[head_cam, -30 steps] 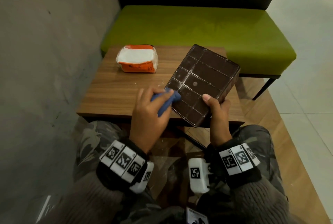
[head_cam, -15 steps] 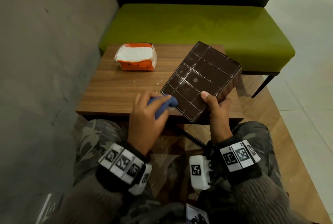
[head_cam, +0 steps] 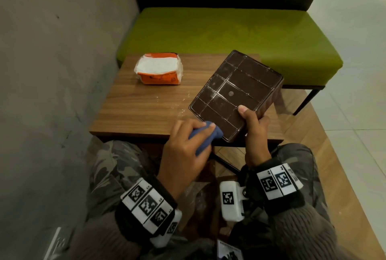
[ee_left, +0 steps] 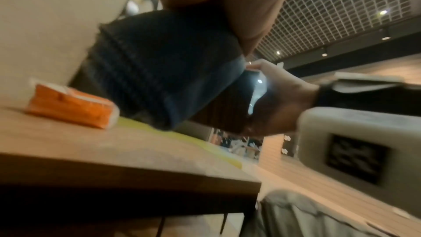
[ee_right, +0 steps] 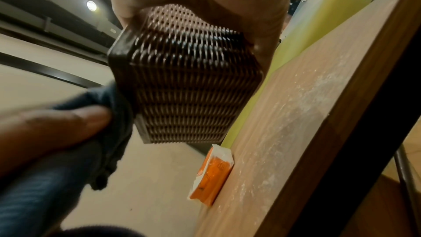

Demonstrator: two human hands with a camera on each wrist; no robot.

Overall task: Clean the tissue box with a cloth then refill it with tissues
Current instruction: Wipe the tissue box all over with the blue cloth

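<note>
A dark brown tissue box point(head_cam: 236, 94) with woven sides point(ee_right: 187, 82) is tilted above the wooden table, its ribbed underside facing me. My right hand point(head_cam: 253, 126) grips its near right corner, thumb on the underside. My left hand point(head_cam: 188, 144) holds a bunched blue cloth point(head_cam: 205, 136) against the box's near left corner; the cloth point(ee_left: 164, 71) fills the left wrist view. An orange and white tissue pack point(head_cam: 159, 68) lies at the table's far left, also seen as the pack point(ee_right: 210, 174) in the right wrist view.
The wooden table point(head_cam: 146, 105) carries white dust near its middle. A green bench seat point(head_cam: 229, 31) stands behind it, a grey wall point(head_cam: 52, 71) to the left. My camouflage-trousered knees point(head_cam: 108, 161) sit under the near edge.
My left hand has slid the cloth along the box's near left edge toward the near corner. The box stays tilted in my right hand, about where it was.
</note>
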